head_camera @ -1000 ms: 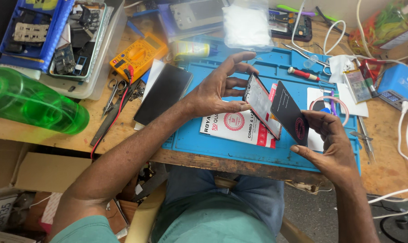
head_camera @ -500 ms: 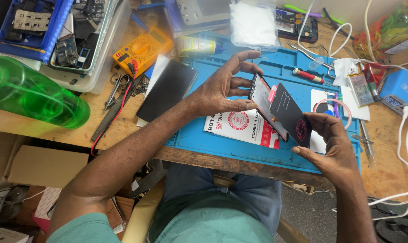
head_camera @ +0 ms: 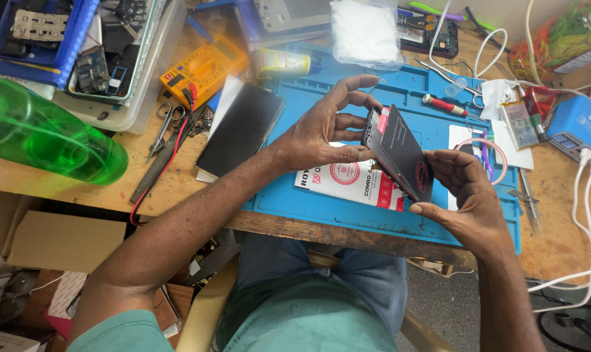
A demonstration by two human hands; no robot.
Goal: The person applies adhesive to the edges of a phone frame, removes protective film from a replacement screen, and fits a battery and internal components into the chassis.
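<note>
Both hands hold a dark phone screen panel [head_camera: 399, 151] tilted on edge above the blue work mat [head_camera: 321, 208]. My left hand [head_camera: 323, 129] grips its upper left end, thumb underneath and fingers spread over the top. My right hand [head_camera: 468, 199] cups its lower right end from below. A round red sticker shows on the panel's black face. Under the panel lies a white and red printed packet [head_camera: 351, 182] on the mat.
A second black screen [head_camera: 241, 129] lies left of the mat. A green bottle [head_camera: 47, 137], yellow multimeter [head_camera: 204, 65], scissors [head_camera: 165, 127], parts trays [head_camera: 80, 52], a red screwdriver [head_camera: 442, 104], tweezers, white cables [head_camera: 589, 215] and a blue device [head_camera: 579, 127] crowd the wooden bench.
The panel has turned a little flatter and moved slightly left; both hands kept their grip. The camera view has shifted slightly.
</note>
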